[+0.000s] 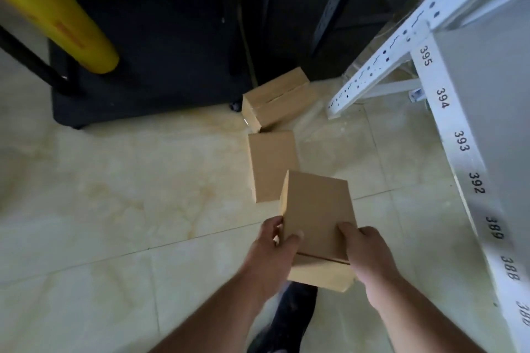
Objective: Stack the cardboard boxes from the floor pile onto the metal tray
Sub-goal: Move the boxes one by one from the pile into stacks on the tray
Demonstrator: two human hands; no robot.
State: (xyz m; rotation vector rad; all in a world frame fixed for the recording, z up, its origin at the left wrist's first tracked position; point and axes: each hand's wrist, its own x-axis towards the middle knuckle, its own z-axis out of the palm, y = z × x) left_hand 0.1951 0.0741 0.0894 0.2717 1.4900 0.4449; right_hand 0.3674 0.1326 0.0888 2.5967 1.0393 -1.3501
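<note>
I hold a plain brown cardboard box (317, 218) above the floor, low in the middle of the view. My left hand (275, 249) grips its left edge and my right hand (367, 255) grips its right edge, thumbs on top. Beyond it a second cardboard box (271, 160) lies flat on the tiles. A third cardboard box (274, 100), taped and with a slit along its top, lies farther away against the dark cart. The grey metal shelf tray (487, 100) with its white numbered rim fills the right side.
A black wheeled cart (149, 66) stands at the back left with a yellow roll (54, 11) leaning over it. White perforated rack posts (381, 49) slant down at the right. My dark shoe (286, 321) is below the held box. Pale marble tiles cover the floor.
</note>
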